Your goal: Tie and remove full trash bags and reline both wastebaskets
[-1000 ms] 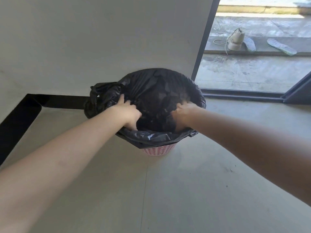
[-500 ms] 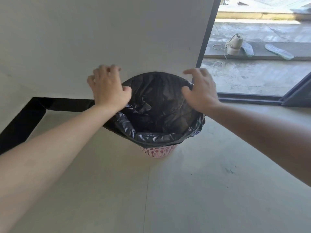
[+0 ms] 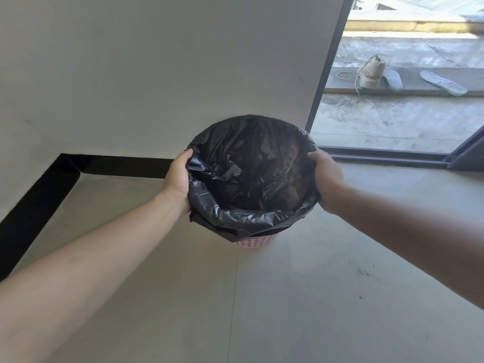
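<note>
Liner (image 3: 251, 179) sits over bin (image 3: 255, 241); L hand (image 3: 178, 179) & R hand (image 3: 326, 176) grip rim, should tug overhang evenly down all round.

Pale wall (image 3: 157, 61) edged by black baseboard (image 3: 117, 166), grey concrete floor (image 3: 301, 297) marked by a thin seam, dark door frame (image 3: 327, 61), beige laced shoe (image 3: 370, 73) set outside on a ledge, two insoles (image 3: 442, 82) laid beside it

Left hand (image 3: 178, 179) and right hand (image 3: 326, 176) grip the black bag (image 3: 248, 221) lining the wastebasket (image 3: 255, 242).
</note>
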`<state>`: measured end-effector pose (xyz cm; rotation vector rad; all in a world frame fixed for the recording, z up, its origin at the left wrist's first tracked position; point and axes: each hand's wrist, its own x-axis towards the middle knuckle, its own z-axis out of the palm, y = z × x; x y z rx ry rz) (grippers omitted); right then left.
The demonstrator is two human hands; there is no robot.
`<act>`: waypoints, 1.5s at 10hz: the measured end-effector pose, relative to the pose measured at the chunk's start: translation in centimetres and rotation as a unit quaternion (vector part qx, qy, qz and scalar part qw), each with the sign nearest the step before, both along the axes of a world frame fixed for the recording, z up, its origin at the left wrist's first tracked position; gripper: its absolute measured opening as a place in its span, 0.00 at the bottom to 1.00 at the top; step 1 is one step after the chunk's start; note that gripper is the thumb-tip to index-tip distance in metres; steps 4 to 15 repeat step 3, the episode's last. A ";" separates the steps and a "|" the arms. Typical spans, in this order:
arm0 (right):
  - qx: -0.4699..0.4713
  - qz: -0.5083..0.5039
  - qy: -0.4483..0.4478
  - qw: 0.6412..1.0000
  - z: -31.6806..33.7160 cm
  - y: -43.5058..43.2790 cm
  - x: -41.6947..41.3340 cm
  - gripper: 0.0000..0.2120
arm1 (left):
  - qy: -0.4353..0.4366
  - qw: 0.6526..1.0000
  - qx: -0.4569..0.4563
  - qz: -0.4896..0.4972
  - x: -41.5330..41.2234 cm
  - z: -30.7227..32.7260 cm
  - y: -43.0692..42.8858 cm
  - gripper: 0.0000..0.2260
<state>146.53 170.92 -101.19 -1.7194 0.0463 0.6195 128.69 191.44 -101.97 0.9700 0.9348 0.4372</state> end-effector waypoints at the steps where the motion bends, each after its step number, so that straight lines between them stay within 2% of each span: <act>1: 0.017 0.000 0.049 0.999 -0.3 -0.4 0.3 0.10 | -0.058 0.998 -0.013 0.002 -0.4 -0.4 -0.3 0.18; 2: -0.036 0.045 -0.021 0.998 -0.3 -0.3 0.7 0.13 | -0.017 0.999 0.029 0.007 -0.2 0.0 -0.4 0.18; 3: -0.154 0.123 -0.178 0.964 0.9 -0.6 1.2 0.25 | 0.227 0.928 0.295 0.010 -0.3 1.5 1.0 0.27; 15: -0.154 0.123 -0.178 0.964 0.9 -0.6 1.2 0.25 | 0.227 0.928 0.295 0.010 -0.3 1.5 1.0 0.27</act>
